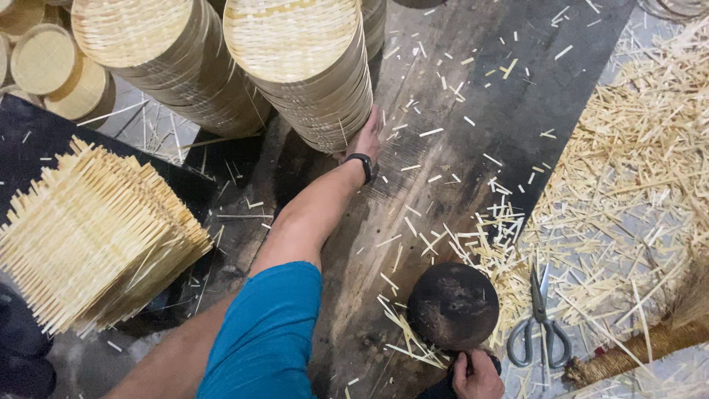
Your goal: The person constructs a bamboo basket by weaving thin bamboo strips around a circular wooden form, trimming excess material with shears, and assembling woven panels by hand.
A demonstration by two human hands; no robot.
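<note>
We look down on a dark, worn wooden board (443, 133) that runs diagonally across the floor, its surface scuffed and dotted with pale bamboo slivers. To its right we see a pale floor (628, 44) buried under a thick litter of cut bamboo offcuts (635, 185). A pair of grey-handled scissors (540, 321) lies at the edge of that litter. On the left a black mat (37, 140) covers part of a grey, dusty floor (148, 122). The light is even and soft, with only faint shadows.
</note>
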